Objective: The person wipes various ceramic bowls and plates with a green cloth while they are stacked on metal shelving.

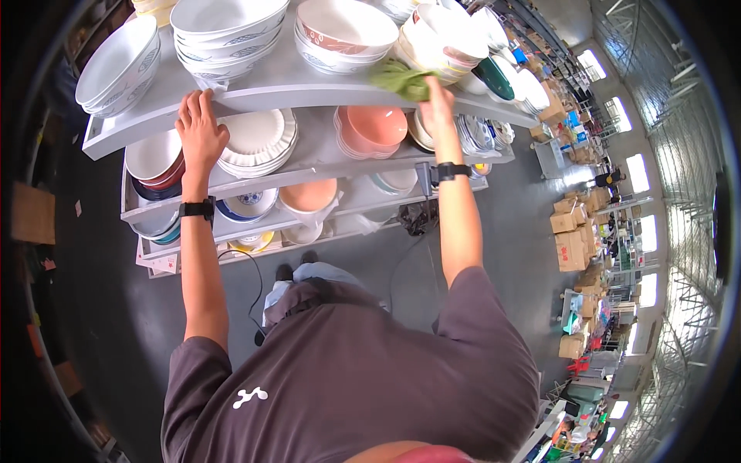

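Note:
A green cloth (401, 79), blurred by motion, is bunched in my right hand (437, 102) at the front of the top grey shelf (255, 94). It lies against the shelf in front of stacked white and patterned bowls (432, 46). My left hand (201, 130) is closed over the shelf's front edge, with its fingers on top and the thumb lower. Just behind those fingers stands a stack of white oval bowls (229, 38). To the left is another stack of deep white bowls (120, 65), and white bowls with a reddish one (347, 35) sit nearer the right hand.
Lower tiers hold white fluted plates (258, 139), pink bowls (374, 130) and an orange bowl (309, 194). A black cable (255, 285) hangs near my legs. Cardboard boxes (571, 251) and racks line the right side. A dark green dish (494, 79) leans at the shelf's right.

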Demonstrator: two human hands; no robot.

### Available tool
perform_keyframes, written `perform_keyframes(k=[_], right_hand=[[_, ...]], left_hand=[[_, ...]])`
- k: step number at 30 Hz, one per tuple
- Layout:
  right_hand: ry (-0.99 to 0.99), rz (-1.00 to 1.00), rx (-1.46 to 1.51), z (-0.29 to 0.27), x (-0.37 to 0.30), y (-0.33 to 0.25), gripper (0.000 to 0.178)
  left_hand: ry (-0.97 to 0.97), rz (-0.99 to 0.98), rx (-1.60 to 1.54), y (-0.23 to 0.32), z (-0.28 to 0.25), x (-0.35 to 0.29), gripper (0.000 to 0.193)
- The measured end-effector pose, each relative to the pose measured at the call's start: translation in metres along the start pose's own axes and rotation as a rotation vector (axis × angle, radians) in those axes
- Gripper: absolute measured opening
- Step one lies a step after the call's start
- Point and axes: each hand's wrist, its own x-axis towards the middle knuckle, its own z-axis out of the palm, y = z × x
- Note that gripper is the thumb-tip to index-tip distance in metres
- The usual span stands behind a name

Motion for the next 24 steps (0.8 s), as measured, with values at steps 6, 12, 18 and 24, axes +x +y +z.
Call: perform_keyframes(k=[6,12,18,24], right_hand=[[0.179,0.061,0.671,-0.094,-0.007,-0.018,0.041],[0.256,0.011,0.748,-0.122,-0.007,-0.002,0.044],[0.114,0.030,0.789,-0.141,0.024,-0.002,0.043],[-0.154,-0.204,-1.073,-0.140,0.056,-0.040,0.031]], left_hand=[[0.024,0.011,-0.031,-0.001,-0.004,-0.001,0.069],[0.019,0.123,-0.163,-0.002,-0.016,-0.004,0.073],[0.230,-0.039,-0.221,0.037,0.010,-0.061,0.055],[-0.163,0.132,-0.576,0.203,0.029,-0.069,0.033]])
